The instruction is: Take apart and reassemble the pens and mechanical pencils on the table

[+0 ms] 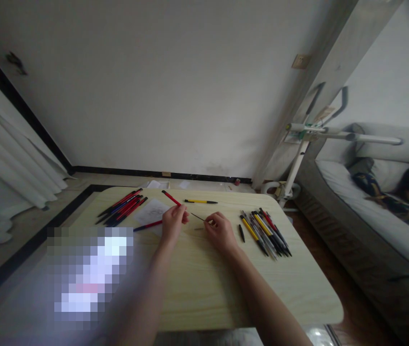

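My left hand [174,222] is closed around a red pen barrel [171,197], its dark end pointing up and to the left. Between the hands, a thin dark pen refill [197,217] slants down into the pinched fingers of my right hand [220,231]. The refill's left end is just apart from the barrel. A red and blue pen [148,226] lies beside my left wrist, partly on a sheet of paper [150,211]. Beyond my hands rests a yellow pen [200,202]. A short black pen part [241,233] lies right of my right hand.
Red and blue pens [123,206] lie grouped at the table's left. A pile of yellow, red and clear pen parts [266,233] covers the right side. A blurred bright patch [92,274] hides the near left. Exercise equipment [298,158] and a sofa with a person stand at right.
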Motion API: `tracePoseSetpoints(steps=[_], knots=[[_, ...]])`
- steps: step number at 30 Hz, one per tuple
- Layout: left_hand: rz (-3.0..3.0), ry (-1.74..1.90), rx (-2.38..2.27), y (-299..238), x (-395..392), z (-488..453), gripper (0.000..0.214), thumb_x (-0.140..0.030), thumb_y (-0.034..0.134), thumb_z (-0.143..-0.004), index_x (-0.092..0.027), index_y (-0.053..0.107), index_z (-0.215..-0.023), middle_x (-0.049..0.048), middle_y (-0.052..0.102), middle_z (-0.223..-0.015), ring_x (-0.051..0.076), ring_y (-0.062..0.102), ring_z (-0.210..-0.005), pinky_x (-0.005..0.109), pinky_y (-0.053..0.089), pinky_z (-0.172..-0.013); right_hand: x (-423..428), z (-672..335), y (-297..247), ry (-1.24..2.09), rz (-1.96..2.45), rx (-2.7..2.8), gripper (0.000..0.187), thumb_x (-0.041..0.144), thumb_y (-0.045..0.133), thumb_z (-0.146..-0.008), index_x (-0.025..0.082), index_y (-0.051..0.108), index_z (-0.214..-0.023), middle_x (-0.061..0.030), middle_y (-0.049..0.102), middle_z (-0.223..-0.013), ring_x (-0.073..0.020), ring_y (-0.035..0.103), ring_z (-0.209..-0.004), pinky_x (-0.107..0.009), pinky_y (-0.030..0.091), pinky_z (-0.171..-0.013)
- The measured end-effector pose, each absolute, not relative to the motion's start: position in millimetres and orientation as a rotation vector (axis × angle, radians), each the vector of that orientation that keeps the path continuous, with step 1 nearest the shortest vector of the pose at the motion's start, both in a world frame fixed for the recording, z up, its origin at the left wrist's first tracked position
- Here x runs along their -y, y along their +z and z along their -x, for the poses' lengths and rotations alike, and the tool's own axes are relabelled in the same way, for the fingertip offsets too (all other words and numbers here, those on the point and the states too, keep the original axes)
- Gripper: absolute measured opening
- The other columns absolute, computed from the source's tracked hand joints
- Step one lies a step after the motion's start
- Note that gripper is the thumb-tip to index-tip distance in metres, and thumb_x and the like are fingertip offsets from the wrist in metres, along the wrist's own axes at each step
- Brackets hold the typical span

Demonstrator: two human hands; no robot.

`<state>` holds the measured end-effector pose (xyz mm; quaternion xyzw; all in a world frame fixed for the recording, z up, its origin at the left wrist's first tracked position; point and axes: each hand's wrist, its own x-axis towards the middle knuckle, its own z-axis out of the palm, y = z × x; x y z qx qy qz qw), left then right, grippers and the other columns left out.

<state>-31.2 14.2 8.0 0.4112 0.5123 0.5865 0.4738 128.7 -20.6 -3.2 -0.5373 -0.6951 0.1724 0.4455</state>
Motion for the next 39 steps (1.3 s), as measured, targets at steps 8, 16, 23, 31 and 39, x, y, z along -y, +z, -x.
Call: tracePoseSetpoints(steps=[8,16,23,31,39], knots=[[-1.012,1.427,-1.260,5.2,-15.2,31.6,0.031,-0.041,0.058,-0.064,-0.011,0.058,-0.071,0.0018,0.058,-0.056,0.009,0.051,-0.043,0.020,0.040,-0.042,21.6,-130.6,-0.5,0.356,1.408,1.813,0.008,0.018,0.052,-0.072,0.019,0.060,-0.072,-0.0037,0.055,-0.077,-0.0149,0.052,-0.074,-0.026,0.041,-0.068],[-1.031,1.422,-1.239,3.9,-15.6,30.6,0.032,-0.042,0.058,-0.064,-0.011,0.059,-0.070,0.0018,0.058,-0.056,0.009,0.052,-0.044,0.020,0.040,-0.043,20.2,-131.2,-2.5,0.264,1.468,1.859,0.009,0.016,0.054,-0.070,0.019,0.062,-0.072,-0.0040,0.055,-0.076,-0.0161,0.050,-0.075,-0.027,0.039,-0.070],[-1.058,1.406,-1.255,5.7,-13.6,29.5,0.032,-0.042,0.057,-0.066,-0.011,0.058,-0.071,0.0024,0.058,-0.057,0.010,0.052,-0.045,0.020,0.040,-0.043,19.8,-132.4,-3.3,0.266,1.511,1.853,0.009,0.017,0.055,-0.069,0.019,0.064,-0.073,-0.0042,0.055,-0.078,-0.0163,0.050,-0.077,-0.028,0.038,-0.073],[-1.058,1.391,-1.262,5.5,-13.8,29.1,0.033,-0.043,0.059,-0.064,-0.011,0.058,-0.070,0.0024,0.058,-0.055,0.010,0.052,-0.044,0.020,0.040,-0.042,20.2,-132.7,-4.1,0.262,1.502,1.849,0.009,0.016,0.057,-0.068,0.020,0.063,-0.073,-0.0045,0.054,-0.078,-0.0173,0.049,-0.077,-0.030,0.038,-0.073],[-1.079,1.384,-1.283,9.7,-12.6,28.0,0.030,-0.041,0.058,-0.064,-0.011,0.058,-0.067,0.0016,0.058,-0.053,0.010,0.052,-0.042,0.020,0.040,-0.042,19.5,-133.1,-3.7,0.256,1.497,1.868,0.010,0.015,0.058,-0.067,0.020,0.063,-0.074,-0.0047,0.054,-0.079,-0.0178,0.049,-0.078,-0.030,0.038,-0.073]])
